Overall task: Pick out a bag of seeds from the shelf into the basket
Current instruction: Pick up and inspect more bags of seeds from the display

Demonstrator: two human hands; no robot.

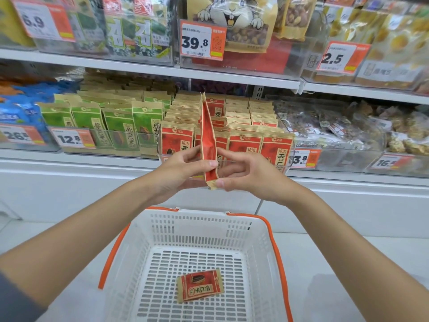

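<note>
I am pinching the red seed bag (208, 135) edge-on between my left hand (183, 169) and right hand (247, 174), holding its lower end above the basket (232, 220) so it can drop straight in.

upper tag (202, 40): 39.8 | green-bag tag (72, 138): 12.8 | red-bag tag (303, 159): probably 13.8

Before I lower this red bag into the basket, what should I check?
1. Red bag pinched by left hand and right hand: ok.
2. Red bag lifted off the shelf: ok.
3. Basket below the hands, mouth open: ok.
4. Bare basket floor beside the small bag already inside: ok.
5. Red bag's label, turned edge-on: cannot tell.
</note>
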